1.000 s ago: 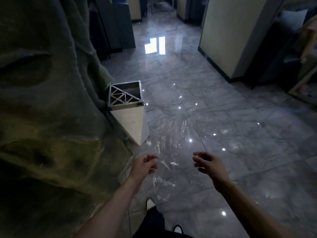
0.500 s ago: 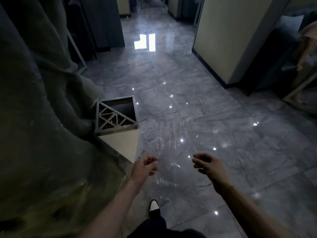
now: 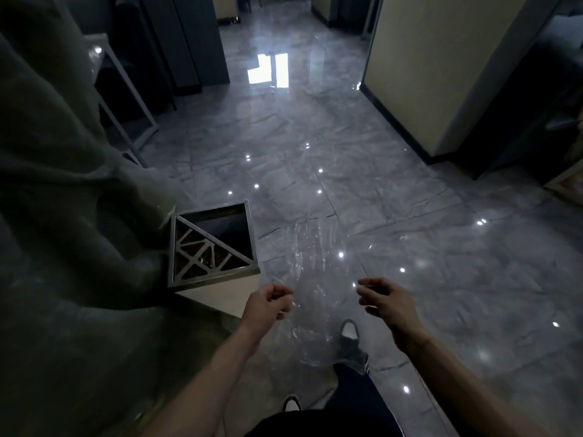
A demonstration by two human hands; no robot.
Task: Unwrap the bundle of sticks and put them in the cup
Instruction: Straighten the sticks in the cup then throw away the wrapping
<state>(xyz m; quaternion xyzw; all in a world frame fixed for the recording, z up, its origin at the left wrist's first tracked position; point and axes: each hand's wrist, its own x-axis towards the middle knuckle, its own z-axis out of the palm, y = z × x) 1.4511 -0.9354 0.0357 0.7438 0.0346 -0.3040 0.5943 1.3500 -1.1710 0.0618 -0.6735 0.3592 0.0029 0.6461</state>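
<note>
A sheet of clear plastic wrap (image 3: 310,279) is stretched out in front of me, hanging over the floor. My left hand (image 3: 268,304) pinches its left edge. My right hand (image 3: 386,299) holds the right edge with curled fingers. No sticks and no cup are in view. A square bin (image 3: 211,247) with a metal lattice top and a dark open half stands just left of my left hand.
A grey rock-like wall (image 3: 63,216) fills the left side. Glossy grey marble floor (image 3: 410,231) stretches ahead. A cream pillar (image 3: 441,74) stands at the right, dark cabinets (image 3: 189,42) at the back left. My shoes (image 3: 350,331) show below.
I have walked forward; the bin has come closer and lower in view. Both hands keep holding the plastic wrap the same way.
</note>
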